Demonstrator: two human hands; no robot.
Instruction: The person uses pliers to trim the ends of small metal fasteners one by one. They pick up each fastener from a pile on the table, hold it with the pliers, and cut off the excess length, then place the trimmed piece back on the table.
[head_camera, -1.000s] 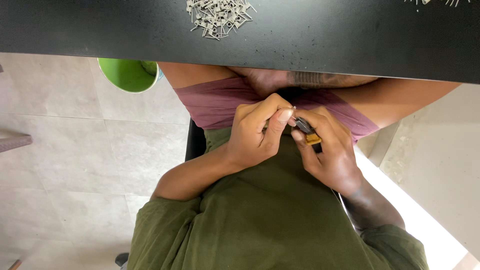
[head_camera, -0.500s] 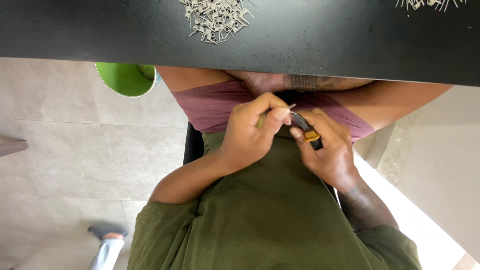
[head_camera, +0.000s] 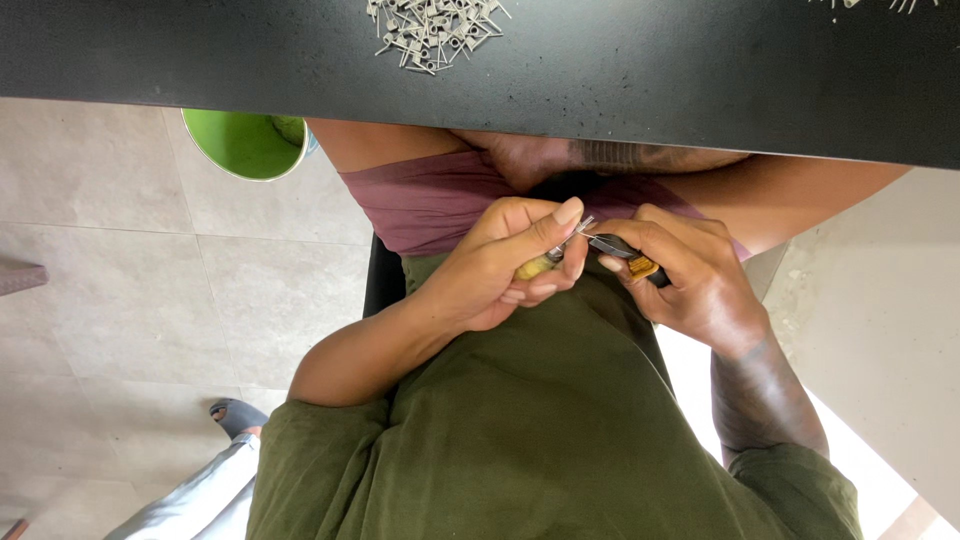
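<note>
Both hands meet at centre frame, over my lap, just below the edge of the black surface (head_camera: 700, 80).

Left hand (head_camera: 500, 270): fingers curled, thumb and forefinger pinched on a small yellowish piece (head_camera: 535, 266). A thin metal wire end (head_camera: 578, 228) sticks out past my thumb tip, toward the upper right.

Right hand (head_camera: 690, 280): closed around a small dark tool (head_camera: 625, 255) with a bit of orange at the handle. Its dark tip points left and meets the wire end; whether it grips the wire or only touches it, I cannot tell.

The two hands are nearly touching at the fingertips. Forearms come in from lower left and lower right, against my green shirt (head_camera: 540, 450). A maroon cloth (head_camera: 430, 200) lies across my lap above the hands.

On the surface, top of frame, left of centre: a loose pile of small pale metal parts (head_camera: 430, 25), well apart from the hands. A few more of the same at the top right corner (head_camera: 880, 5).

Upper left, below the surface edge: a green bucket (head_camera: 245, 145) on the tiled floor (head_camera: 120, 280). Lower left: another person's sandalled foot (head_camera: 235, 415) and a light trouser leg (head_camera: 190, 495).
</note>
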